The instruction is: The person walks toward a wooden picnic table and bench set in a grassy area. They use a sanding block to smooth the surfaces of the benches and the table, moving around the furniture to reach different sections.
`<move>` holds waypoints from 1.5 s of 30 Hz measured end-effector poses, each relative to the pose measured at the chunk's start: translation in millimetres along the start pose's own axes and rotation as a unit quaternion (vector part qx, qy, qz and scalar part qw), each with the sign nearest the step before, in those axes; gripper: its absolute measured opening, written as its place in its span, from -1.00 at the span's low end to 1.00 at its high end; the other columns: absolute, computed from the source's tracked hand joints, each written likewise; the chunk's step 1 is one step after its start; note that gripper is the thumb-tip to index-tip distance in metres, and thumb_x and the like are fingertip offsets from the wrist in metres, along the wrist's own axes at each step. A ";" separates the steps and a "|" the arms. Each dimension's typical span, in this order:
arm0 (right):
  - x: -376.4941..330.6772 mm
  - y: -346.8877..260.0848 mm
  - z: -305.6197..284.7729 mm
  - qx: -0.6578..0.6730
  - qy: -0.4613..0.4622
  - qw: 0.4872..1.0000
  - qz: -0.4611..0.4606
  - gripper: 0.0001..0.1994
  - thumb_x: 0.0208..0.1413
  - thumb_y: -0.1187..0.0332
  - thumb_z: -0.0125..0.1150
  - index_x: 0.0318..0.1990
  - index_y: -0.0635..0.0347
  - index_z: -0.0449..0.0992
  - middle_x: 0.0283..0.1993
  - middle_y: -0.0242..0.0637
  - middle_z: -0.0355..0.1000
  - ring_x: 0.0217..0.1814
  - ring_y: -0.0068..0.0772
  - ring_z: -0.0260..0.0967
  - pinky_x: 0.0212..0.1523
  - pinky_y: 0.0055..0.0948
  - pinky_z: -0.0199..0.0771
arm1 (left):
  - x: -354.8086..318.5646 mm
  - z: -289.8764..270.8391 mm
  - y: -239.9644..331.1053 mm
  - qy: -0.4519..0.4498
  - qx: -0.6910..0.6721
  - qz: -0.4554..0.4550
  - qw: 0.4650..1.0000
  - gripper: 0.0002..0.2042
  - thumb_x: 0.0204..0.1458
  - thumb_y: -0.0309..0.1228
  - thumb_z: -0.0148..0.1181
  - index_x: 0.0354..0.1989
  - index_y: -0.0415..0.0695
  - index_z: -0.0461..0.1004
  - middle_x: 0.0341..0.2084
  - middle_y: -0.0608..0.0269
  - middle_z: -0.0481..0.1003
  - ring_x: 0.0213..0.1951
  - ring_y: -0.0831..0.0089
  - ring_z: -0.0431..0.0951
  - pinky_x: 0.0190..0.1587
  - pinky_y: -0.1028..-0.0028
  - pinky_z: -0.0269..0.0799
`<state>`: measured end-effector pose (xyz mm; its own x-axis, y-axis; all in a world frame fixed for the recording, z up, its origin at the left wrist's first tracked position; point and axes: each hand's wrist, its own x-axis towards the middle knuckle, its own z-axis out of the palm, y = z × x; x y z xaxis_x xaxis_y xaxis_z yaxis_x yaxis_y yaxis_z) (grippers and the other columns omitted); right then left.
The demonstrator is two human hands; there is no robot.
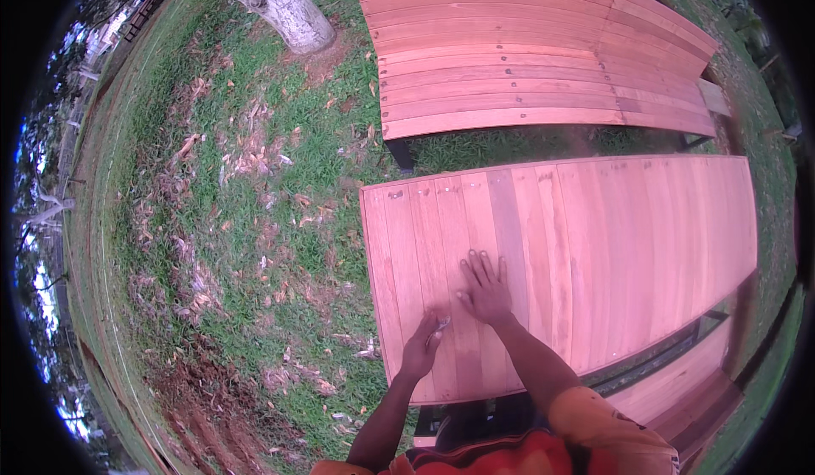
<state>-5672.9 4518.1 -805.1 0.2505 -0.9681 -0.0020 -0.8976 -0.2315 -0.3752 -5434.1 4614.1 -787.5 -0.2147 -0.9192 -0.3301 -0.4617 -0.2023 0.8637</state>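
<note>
A reddish slatted wooden table (586, 246) stretches in front of me. My right hand (487, 292) lies flat on its slats with the fingers spread, holding nothing. To the left and a little nearer, my left hand (421, 345) is closed at the tabletop, close to its left end. A small pale thing (443, 324) shows at its fingertips, too small to name. Dark fastener spots dot the slat ends along the table's far edge.
Beyond the table stands a slatted wooden bench with a backrest (526, 59). Another bench (679, 382) runs along the near side at the right. Grass with dry leaves (255, 212) spreads to the left, up to a tree trunk (284, 8).
</note>
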 end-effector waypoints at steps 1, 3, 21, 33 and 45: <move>-2.7 0.9 3.1 0.006 0.010 1.000 -0.002 -0.25 0.31 -0.13 0.02 0.52 0.15 0.21 0.65 -0.06 0.00 0.71 0.02 -0.15 0.59 0.39 -0.37 | -21.0 -2.7 2.7 0.016 -0.172 -0.099 0.980 -0.45 0.45 -0.10 -0.04 0.41 -0.29 0.31 0.23 -0.06 0.46 0.23 0.20 0.49 0.27 0.21 0.42; -2.4 1.8 9.2 0.019 0.033 0.999 -0.014 -0.26 0.32 -0.12 0.02 0.51 0.15 0.22 0.65 -0.07 0.00 0.71 0.00 -0.14 0.59 0.39 -0.37 | -45.0 -4.8 17.0 0.099 -0.320 -0.117 0.935 -0.48 0.46 -0.07 -0.03 0.33 -0.27 0.35 0.10 0.10 0.50 0.11 0.33 0.53 0.22 0.28 0.47; -10.2 161.4 -56.7 0.313 0.159 0.924 0.149 -0.49 0.53 0.18 -0.13 0.50 0.23 0.24 0.51 -0.03 0.25 0.60 -0.02 0.08 0.57 -0.10 -0.03 | -9.6 67.7 4.8 0.292 0.342 -0.087 0.889 -0.13 0.33 0.06 0.03 0.54 -0.42 -0.08 0.53 -0.42 -0.09 0.55 -0.30 -0.10 0.53 -0.15 -0.19; 200.3 -99.7 36.8 0.128 -0.263 0.900 -0.323 -0.49 0.50 0.25 -0.17 0.55 -0.04 0.17 0.67 -0.24 -0.01 0.74 -0.11 -0.24 0.71 0.01 -0.47 | -4.6 93.5 -14.1 0.271 0.398 -0.122 0.868 0.02 0.23 0.29 -0.05 0.52 -0.46 -0.04 0.53 -0.41 -0.05 0.56 -0.33 -0.14 0.53 -0.25 -0.34; 186.9 69.0 -2.7 0.029 0.204 0.978 -0.015 -0.46 0.44 0.36 -0.08 0.54 0.10 0.19 0.64 0.01 0.01 0.70 0.19 -0.19 0.64 0.15 -0.31 | -4.0 70.3 9.9 0.299 0.350 -0.137 0.877 -0.09 0.24 0.27 -0.02 0.56 -0.22 0.06 0.57 -0.07 0.01 0.59 0.05 -0.06 0.58 -0.09 -0.28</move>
<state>-5689.0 4320.9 -828.8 0.1006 -0.9215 0.3751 -0.8669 -0.2662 -0.4214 -5498.4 4639.5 -804.4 0.3801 -0.9237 -0.0489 -0.8858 -0.3787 0.2683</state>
